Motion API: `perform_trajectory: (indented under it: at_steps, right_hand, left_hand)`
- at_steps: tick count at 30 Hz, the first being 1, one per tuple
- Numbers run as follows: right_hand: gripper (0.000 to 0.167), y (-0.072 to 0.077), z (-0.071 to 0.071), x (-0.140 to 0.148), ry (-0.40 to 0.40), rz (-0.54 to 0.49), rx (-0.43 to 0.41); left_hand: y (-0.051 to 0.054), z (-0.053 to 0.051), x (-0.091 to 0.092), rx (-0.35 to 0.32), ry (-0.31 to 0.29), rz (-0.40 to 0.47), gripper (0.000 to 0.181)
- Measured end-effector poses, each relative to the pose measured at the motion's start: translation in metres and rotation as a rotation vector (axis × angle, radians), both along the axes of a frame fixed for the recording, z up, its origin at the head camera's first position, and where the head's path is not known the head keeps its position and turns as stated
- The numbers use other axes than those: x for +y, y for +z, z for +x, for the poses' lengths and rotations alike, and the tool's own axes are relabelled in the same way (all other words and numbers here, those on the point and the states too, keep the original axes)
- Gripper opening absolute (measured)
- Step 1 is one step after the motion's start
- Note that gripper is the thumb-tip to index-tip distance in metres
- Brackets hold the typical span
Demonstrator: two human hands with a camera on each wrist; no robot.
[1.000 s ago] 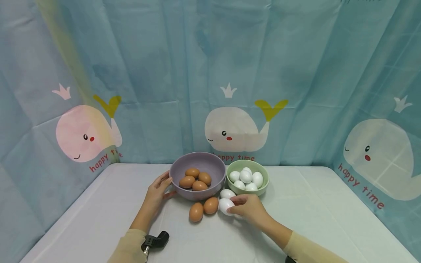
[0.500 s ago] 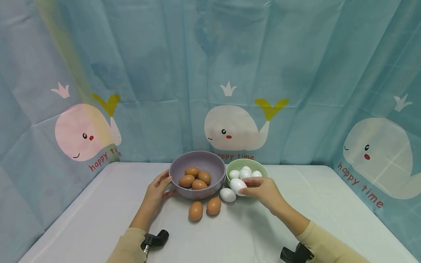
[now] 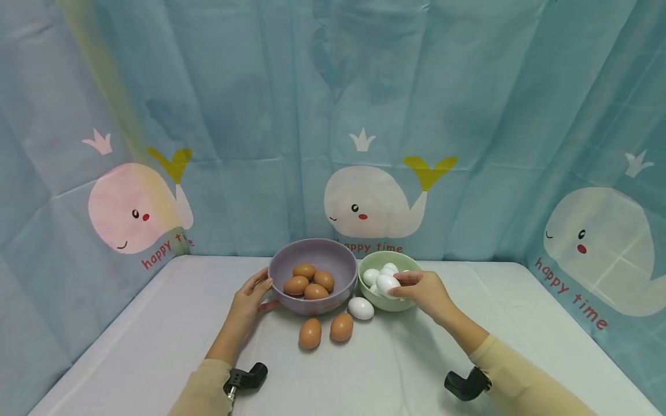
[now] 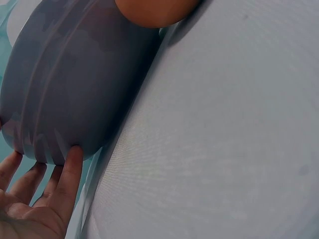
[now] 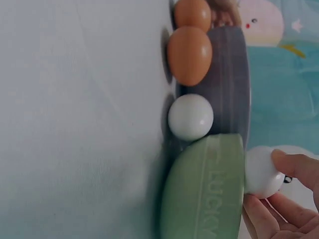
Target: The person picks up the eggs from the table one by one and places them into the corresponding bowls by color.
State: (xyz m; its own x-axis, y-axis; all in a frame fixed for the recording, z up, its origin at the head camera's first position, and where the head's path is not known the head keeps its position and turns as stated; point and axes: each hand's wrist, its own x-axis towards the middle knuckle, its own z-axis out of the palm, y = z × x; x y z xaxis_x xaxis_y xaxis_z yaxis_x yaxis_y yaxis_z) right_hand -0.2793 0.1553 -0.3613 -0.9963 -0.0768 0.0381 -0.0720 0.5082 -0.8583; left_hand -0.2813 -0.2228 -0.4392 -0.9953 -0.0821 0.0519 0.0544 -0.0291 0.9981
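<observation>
My right hand pinches a white egg between thumb and fingers. That egg is over the near part of the green bowl, which holds several other white eggs. In the right wrist view the held egg is at the bowl's rim. My left hand touches the left side of the purple bowl; the left wrist view shows its fingertips against the outer wall, fingers fairly straight. Several brown eggs lie in the purple bowl.
In front of the bowls, two brown eggs and one white egg lie on the white tablecloth. The two bowls stand side by side. Behind the table hangs a blue curtain with whale prints.
My right hand has lifted the white egg from beside the brown eggs and carried it up and right over the green bowl. A brown egg has shifted slightly right. The left hand stays put.
</observation>
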Motion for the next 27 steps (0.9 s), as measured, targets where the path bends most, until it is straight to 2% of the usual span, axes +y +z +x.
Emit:
perform_trajectory:
  at_steps: [10,16,20,24,27]
  right_hand:
    - [0.043,-0.008,-0.016,0.002,0.023,0.082,0.039]
    - [0.041,-0.008,-0.015,0.0,0.038,0.12,0.069]
    - [0.041,-0.008,-0.011,-0.001,0.022,0.124,0.079]
    - [0.039,-0.006,-0.001,-0.003,-0.004,0.065,0.144]
    - [0.037,-0.004,0.01,-0.009,-0.005,-0.044,0.165]
  left_hand:
    - [0.002,0.001,0.0,-0.003,-0.002,-0.002,0.056]
    - [0.001,-0.001,0.001,0.0,0.005,0.0,0.054]
    - [0.001,0.0,0.001,-0.002,0.007,0.011,0.055]
    - [0.0,0.001,0.0,-0.001,0.0,0.013,0.058]
    - [0.0,0.001,0.0,-0.002,0.002,0.017,0.059]
